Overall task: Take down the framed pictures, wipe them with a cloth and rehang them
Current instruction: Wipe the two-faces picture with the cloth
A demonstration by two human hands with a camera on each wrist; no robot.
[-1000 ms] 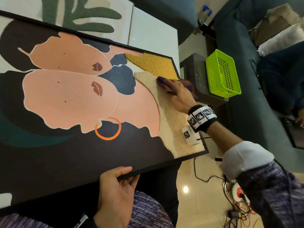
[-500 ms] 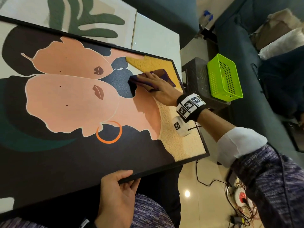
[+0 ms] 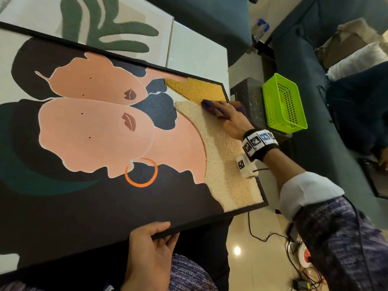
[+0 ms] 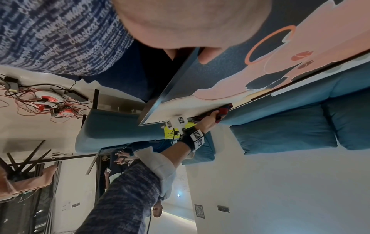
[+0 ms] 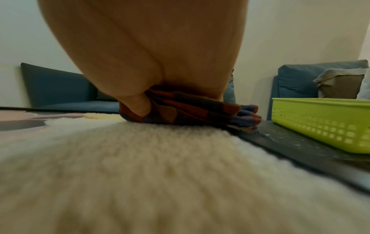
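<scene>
A lime-green perforated basket (image 3: 284, 102) stands on a dark speckled stool (image 3: 251, 99) beside a blue sofa (image 3: 298, 49). A red-and-white power strip (image 3: 303, 256) with tangled cables lies on the glossy floor (image 3: 241, 244).

The framed picture (image 3: 88, 143) has a thin black frame and flat shapes in salmon pink, black, dark teal and navy, an orange ring, a mustard patch and a cream fleecy patch. The cloth (image 3: 212, 106) is checked in purple-blue and rust red. The basket (image 3: 283, 103) is lime green with rows of small holes. The sleeve (image 3: 344, 244) is mottled purple and white with a white cuff. A second picture (image 3: 117, 28) shows dark green leaf shapes on off-white
</scene>
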